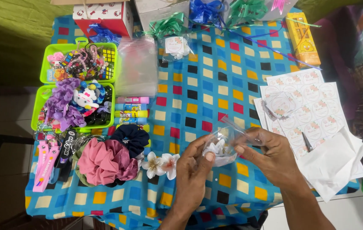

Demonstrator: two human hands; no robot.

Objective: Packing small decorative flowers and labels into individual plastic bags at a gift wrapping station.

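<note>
Both hands gripped one clear plastic bag (223,147) just right of the white flower clips (161,165): the left hand (194,170) pinched its lower edge, and the right hand (271,155) held its open mouth. Something white already sat inside, the bag looked unsealed, and far right of the clips the round sticker sheets (305,106) lay unused.

Bare tablecloth (198,91) centre gives passage; scrunchies (111,157) left, sticker sheets (307,106) right block.

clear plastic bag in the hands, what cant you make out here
- Head view: the white item inside the clear plastic bag is blurred by wrinkled film and part covered by the left hand and right hand.
- Round sticker sheets: designs too small.
- Top gift boxes: cut off by the frame edge.
</note>
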